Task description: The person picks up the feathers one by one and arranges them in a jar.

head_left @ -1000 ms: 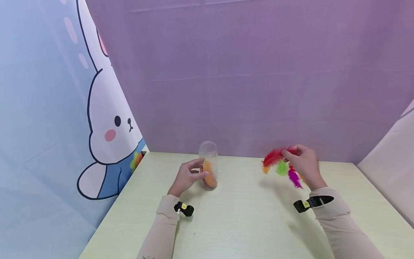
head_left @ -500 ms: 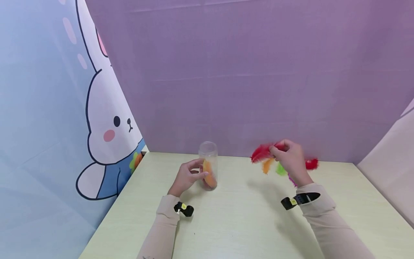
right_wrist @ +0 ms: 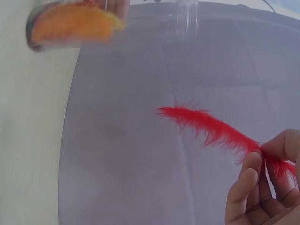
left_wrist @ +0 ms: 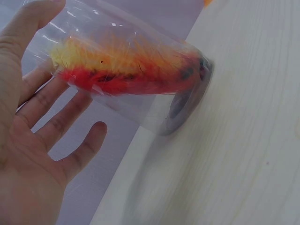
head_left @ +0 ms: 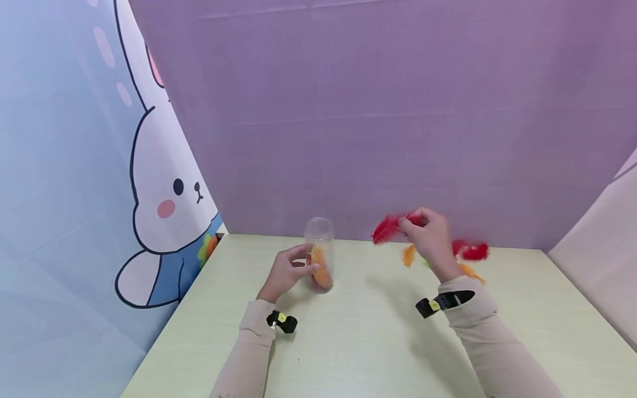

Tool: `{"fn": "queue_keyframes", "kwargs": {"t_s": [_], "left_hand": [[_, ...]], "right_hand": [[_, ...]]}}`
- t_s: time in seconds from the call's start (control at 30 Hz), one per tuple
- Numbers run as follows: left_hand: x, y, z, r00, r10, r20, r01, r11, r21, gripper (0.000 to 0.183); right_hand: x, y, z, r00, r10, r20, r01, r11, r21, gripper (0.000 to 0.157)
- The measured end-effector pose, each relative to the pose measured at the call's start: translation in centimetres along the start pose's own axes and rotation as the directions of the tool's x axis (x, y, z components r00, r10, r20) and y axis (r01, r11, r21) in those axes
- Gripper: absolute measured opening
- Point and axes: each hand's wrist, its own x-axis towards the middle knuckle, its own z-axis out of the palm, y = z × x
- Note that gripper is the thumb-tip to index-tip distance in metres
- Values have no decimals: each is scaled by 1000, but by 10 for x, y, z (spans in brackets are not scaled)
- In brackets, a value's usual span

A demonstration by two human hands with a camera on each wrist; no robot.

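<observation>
A clear jar (head_left: 320,228) stands upright on the table, and my left hand (head_left: 287,271) grips its near left side between thumb and fingers. Inside the jar lie an orange-yellow feather (left_wrist: 154,57) and a red feather (left_wrist: 126,85), seen through the wall in the left wrist view. Right of the jar, above the table, my right hand (head_left: 429,239) pinches a red feather (right_wrist: 211,127) between thumb and fingertips. Its fluffy end points left toward the jar, apart from it. The jar's mouth is uncovered.
Behind the right hand, loose feathers lie near the table's back edge: a red feather (head_left: 474,251), an orange feather (head_left: 408,256) and another orange feather (head_left: 470,272), with a bit of green partly hidden. A purple cloth (head_left: 398,121) hangs behind the pale table (head_left: 348,342).
My right hand has moved left and slightly up with the red feather, closer to the jar, uncovering red feathers behind it. My left hand and the jar stay put.
</observation>
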Motion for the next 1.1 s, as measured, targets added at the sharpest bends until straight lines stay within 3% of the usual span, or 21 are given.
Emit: {"fn": "queue_keyframes", "kwargs": {"t_s": [0.23,0.57,1.1], "left_hand": [[2,1,-1,1000,-25,4,25,1000,14,54],[-11,29,-2,1000,0,13,0,1000,7,54],[-11,29,-4,1000,-9,24,9,1000,7,52]], "right_hand": [[0,-12,11,999,-46,-9,46,998,39,26],[-2,-28,27,992,-128,-20,130,986,103,24],[-2,-53,51,979,-195,-55,203,950,237,23]]}}
